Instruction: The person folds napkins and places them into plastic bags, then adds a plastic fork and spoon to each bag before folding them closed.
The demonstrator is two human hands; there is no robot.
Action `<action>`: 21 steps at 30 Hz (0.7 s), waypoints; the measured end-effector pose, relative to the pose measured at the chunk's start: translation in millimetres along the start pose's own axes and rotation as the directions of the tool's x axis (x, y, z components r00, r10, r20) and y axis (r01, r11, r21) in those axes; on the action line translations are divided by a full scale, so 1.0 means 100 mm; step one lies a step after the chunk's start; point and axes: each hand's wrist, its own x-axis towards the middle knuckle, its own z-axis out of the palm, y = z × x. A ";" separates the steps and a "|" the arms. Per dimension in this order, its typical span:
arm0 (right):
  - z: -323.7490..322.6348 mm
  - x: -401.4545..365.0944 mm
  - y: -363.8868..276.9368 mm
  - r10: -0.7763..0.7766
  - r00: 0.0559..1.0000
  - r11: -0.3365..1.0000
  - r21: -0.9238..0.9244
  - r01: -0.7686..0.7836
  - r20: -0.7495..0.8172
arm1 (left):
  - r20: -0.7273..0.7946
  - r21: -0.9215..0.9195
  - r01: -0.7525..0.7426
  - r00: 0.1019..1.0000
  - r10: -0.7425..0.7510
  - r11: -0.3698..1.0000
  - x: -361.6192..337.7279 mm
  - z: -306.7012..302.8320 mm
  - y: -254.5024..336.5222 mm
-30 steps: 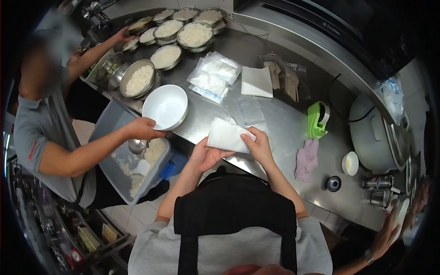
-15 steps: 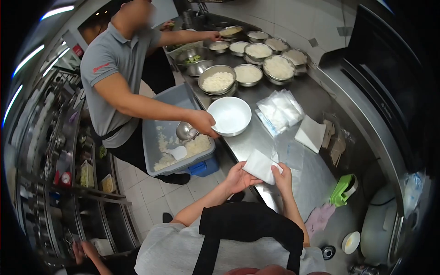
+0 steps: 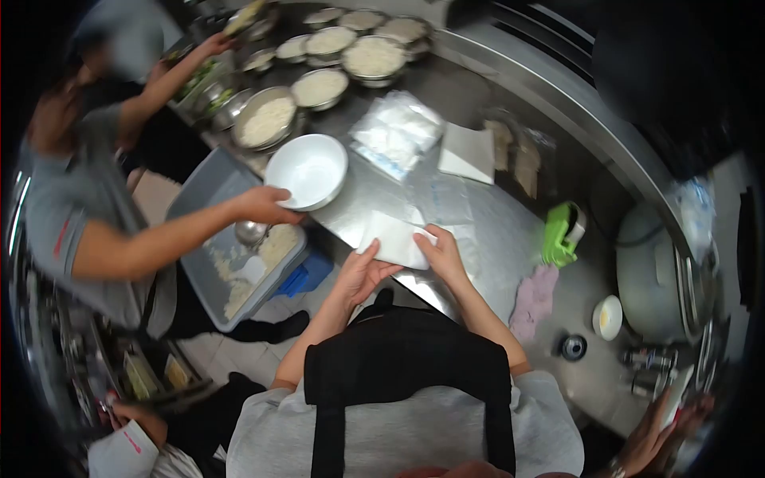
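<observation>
Over the near edge of the metal counter, my two hands hold a folded white paper (image 3: pixel 394 242) between them. My left hand (image 3: pixel 362 277) grips its left end, thumb on top and fingers underneath. At the right end my right hand (image 3: pixel 441 254) pinches it with the thumb on top. Just beyond it, thin clear plastic (image 3: pixel 443 199) lies on the counter (image 3: pixel 498 239). A co-worker's hand (image 3: pixel 272 205) holds the rim of a white bowl (image 3: pixel 307 170) ahead and to the left.
Metal bowls of rice (image 3: pixel 374 58) crowd the far counter. Plastic bags (image 3: pixel 398 131) and white sheets (image 3: pixel 467 151) lie nearer. A grey tub (image 3: pixel 194 275) with rice stands left. Right are a green tape dispenser (image 3: pixel 560 233), a pink cloth (image 3: pixel 535 301) and another person's hand (image 3: pixel 655 434).
My view has swung right, so the counter and co-worker sit farther left. My left thumb now lies on top of the paper. Another person's hand has come into view at lower right.
</observation>
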 end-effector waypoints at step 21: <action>-0.61 -1.18 -0.44 0.001 0.883 0.998 -0.050 -0.028 -0.469 | 0.516 0.669 -0.094 0.772 -0.370 0.737 0.69 0.52 -0.53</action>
